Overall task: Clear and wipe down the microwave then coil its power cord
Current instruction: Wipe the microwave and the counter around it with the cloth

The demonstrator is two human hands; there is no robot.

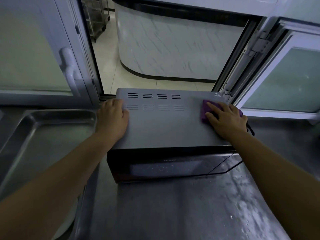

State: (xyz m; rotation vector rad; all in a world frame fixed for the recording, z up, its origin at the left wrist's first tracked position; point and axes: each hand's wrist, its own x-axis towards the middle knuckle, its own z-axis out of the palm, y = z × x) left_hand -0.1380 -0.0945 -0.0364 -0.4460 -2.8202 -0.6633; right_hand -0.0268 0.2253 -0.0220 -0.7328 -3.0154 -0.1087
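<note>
A microwave [164, 127] with a grey top and black glass door stands on a steel counter, its door shut. My left hand [112, 116] rests flat on the top's left edge, fingers slightly spread, holding nothing. My right hand [226, 118] presses a purple cloth [205, 111] flat against the top near its right rear corner. A black cord [250, 128] shows just behind my right wrist, at the microwave's right side; most of it is hidden.
A large steel tray [52, 129] lies left of the microwave. Behind the microwave is an open window with white frames [72, 66], one sash swung open at right [280, 80]. The steel counter [181, 213] stretches in front.
</note>
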